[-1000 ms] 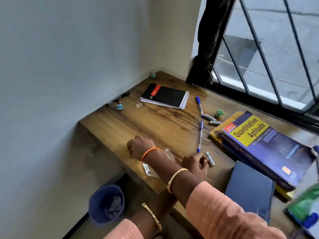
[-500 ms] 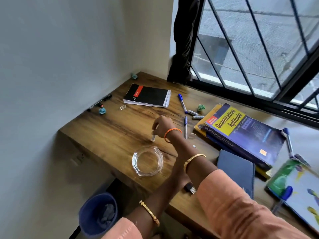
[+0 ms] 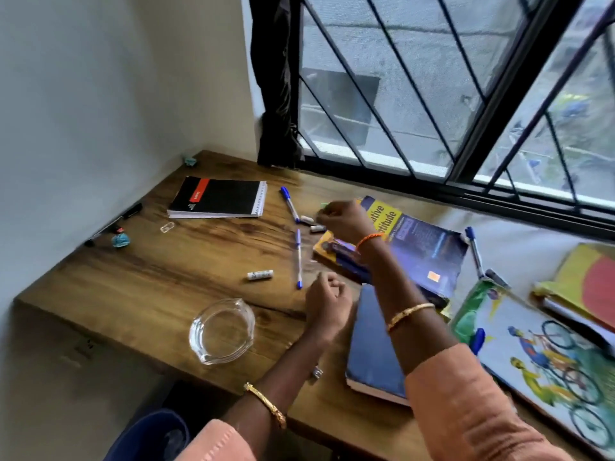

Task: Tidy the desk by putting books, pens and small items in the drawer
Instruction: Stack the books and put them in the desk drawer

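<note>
Small items still scattered, both hands over the counter

By the counter's (image 3: pixel 139 281) left edge lie a black marker (image 3: pixel 131 211), a blue crumpled ball (image 3: pixel 120 240) and a clear clip (image 3: pixel 167 227). The black notebook (image 3: pixel 218 197) sits toward the back left corner. A glass dish (image 3: pixel 222 330) stands at the front edge, with a white battery (image 3: pixel 260 275) just behind it. Two blue pens (image 3: pixel 298 257) lie mid-counter. The left hand (image 3: pixel 327 302) is clenched beside the nearer pen; whether it holds anything I cannot tell. The right hand (image 3: pixel 342 219) reaches with curled fingers over two batteries (image 3: pixel 311 224) beside the yellow-and-blue book (image 3: pixel 419 247); its grasp is blurred. A dark blue book (image 3: pixel 374 341) lies near the front edge. No drawer shows. A hasty pinch could, I judge, roll batteries off the counter
</note>
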